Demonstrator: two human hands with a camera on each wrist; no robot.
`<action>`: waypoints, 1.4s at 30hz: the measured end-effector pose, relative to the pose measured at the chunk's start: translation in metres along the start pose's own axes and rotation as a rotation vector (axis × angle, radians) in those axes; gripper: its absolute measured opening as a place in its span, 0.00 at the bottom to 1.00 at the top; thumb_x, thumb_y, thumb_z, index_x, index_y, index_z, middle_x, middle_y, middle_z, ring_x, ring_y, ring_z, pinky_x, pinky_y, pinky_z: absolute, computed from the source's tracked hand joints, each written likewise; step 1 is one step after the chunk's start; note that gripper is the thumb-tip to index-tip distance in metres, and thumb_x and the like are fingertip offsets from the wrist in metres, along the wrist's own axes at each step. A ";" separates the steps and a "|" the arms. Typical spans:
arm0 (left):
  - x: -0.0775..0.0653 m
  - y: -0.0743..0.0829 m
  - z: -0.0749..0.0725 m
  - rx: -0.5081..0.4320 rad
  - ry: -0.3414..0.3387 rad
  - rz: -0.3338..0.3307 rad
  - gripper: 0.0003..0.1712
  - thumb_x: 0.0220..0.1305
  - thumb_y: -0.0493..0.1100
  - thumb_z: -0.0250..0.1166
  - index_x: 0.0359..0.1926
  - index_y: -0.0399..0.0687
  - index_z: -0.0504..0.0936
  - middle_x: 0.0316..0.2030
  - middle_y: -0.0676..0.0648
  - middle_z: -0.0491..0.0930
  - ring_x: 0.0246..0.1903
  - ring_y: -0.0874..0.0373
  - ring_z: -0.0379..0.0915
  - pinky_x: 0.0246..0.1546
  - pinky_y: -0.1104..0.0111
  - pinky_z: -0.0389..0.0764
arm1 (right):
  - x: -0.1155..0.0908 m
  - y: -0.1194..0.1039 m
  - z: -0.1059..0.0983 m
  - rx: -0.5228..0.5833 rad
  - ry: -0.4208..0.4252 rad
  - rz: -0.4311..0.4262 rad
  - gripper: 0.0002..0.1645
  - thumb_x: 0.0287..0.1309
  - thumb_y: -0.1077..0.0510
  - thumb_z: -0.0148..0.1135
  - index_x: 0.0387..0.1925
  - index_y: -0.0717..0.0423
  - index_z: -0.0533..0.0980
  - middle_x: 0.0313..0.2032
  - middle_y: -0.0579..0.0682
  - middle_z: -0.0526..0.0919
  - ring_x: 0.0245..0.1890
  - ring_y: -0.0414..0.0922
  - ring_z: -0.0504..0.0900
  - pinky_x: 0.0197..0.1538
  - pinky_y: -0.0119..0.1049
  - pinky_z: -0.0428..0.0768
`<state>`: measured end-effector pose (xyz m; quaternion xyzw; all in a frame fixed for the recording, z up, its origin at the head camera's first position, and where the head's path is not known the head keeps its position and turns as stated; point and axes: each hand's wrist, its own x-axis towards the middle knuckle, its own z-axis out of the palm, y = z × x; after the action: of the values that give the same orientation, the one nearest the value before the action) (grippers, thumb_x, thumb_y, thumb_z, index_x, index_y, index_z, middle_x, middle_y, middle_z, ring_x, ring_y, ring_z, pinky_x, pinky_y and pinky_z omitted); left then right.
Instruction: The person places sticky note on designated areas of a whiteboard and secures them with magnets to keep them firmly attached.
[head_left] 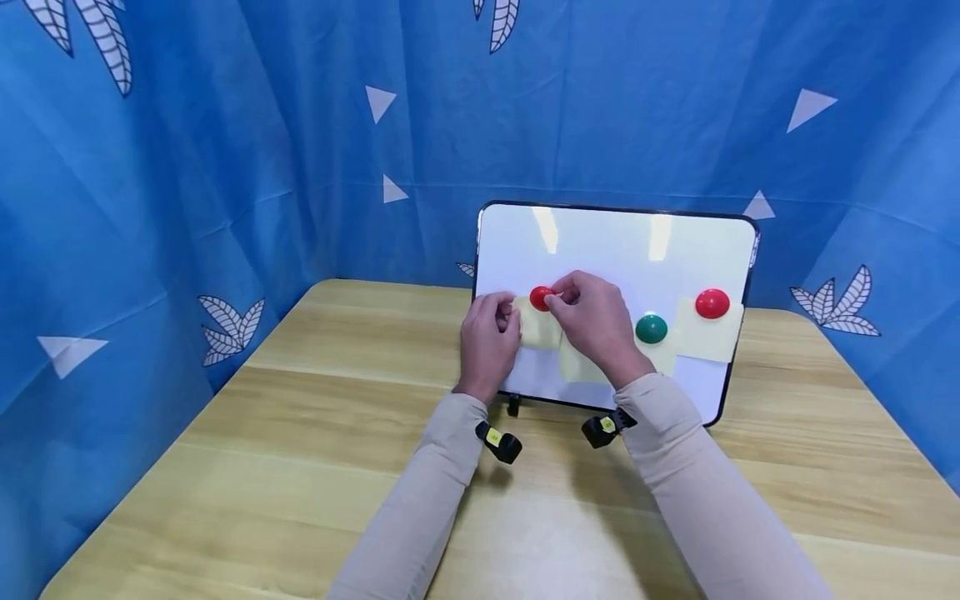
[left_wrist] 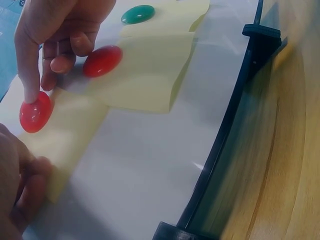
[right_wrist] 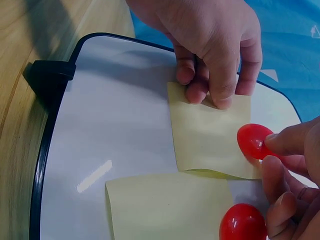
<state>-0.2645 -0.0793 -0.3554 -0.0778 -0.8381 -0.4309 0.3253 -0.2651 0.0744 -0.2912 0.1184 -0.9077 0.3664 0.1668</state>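
Observation:
My left hand [head_left: 487, 342] holds the left edge of a pale yellow paper note [right_wrist: 210, 132] against a whiteboard [head_left: 600, 250]. At the note's top edge, my right hand [head_left: 596, 321] pinches a round red magnet [head_left: 542, 298] between thumb and index finger. A second note [right_wrist: 167, 205] lies beside the first, with another red magnet [left_wrist: 102, 61] at its top; the right hand covers that magnet in the head view. Farther right, a green magnet [head_left: 651, 328] sits on a third note [head_left: 663, 357], and a red magnet [head_left: 712, 303] on a fourth note [head_left: 705, 340].
The black-framed whiteboard leans back on a wooden table [head_left: 300, 433], with black feet [head_left: 513, 405] at its lower edge. Behind and to the left hangs a blue patterned curtain [head_left: 450, 125]. Each wrist wears a black strapped camera [head_left: 498, 442].

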 end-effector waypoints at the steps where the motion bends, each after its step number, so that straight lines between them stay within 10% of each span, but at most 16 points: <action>1: 0.000 0.000 0.000 -0.002 0.001 0.005 0.14 0.68 0.37 0.66 0.53 0.41 0.80 0.41 0.47 0.77 0.36 0.58 0.76 0.40 0.72 0.81 | 0.000 0.000 0.000 -0.006 0.001 0.000 0.12 0.64 0.53 0.67 0.43 0.57 0.82 0.36 0.53 0.85 0.32 0.49 0.80 0.34 0.41 0.81; 42: -0.003 -0.002 0.000 0.047 0.031 0.001 0.15 0.66 0.41 0.69 0.51 0.43 0.80 0.40 0.48 0.77 0.37 0.58 0.75 0.41 0.72 0.81 | -0.012 0.012 -0.006 -0.033 0.057 -0.057 0.12 0.65 0.53 0.65 0.42 0.58 0.81 0.33 0.53 0.84 0.30 0.49 0.79 0.34 0.41 0.80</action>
<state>-0.2633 -0.0801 -0.3586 -0.0639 -0.8428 -0.4122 0.3401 -0.2570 0.0882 -0.2998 0.1308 -0.9048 0.3496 0.2048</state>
